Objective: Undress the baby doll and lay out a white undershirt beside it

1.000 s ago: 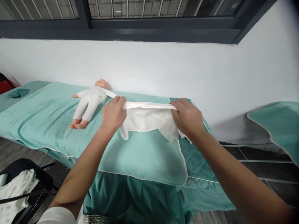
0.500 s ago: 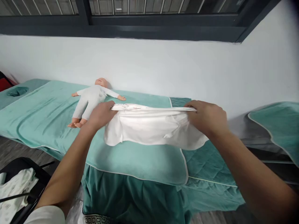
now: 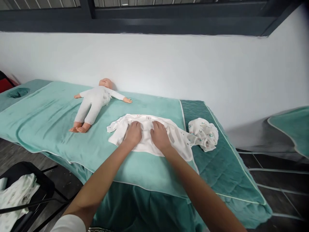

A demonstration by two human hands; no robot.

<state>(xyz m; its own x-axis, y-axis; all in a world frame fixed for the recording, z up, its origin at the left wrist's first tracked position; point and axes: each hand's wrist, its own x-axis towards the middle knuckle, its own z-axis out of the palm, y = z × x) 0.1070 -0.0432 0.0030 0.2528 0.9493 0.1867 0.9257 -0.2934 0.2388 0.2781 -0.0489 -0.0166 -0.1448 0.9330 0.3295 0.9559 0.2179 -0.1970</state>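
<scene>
A white baby shirt [image 3: 154, 145] with a small print lies spread on the light green towel [image 3: 154, 175] covering the bed. On its middle rests my left hand [image 3: 134, 131], fingers curled down onto the cloth. My right hand [image 3: 160, 135] is a short way to the right, its fingers bent against the fabric too; both sets of fingertips are partly hidden. Beyond the shirt's right sleeve, and touching it, sits a crumpled white printed cloth [image 3: 204, 133]. A baby doll [image 3: 93, 100] in a white body suit lies on its back to the left.
The bed stands against a white wall [image 3: 156, 64] below a dark window frame [image 3: 154, 24]. Dark green quilted bedding [image 3: 217, 174] shows at the right end. At lower left, a black chair [image 3: 45, 183] bears folded printed cloths [image 3: 19, 196]. A green fabric edge [image 3: 293, 125] hangs at far right.
The shirt, held stretched in the air between my hands before, now lies on the bed. My hands have come closer together and lower onto it. The crumpled cloth has come into sight.
</scene>
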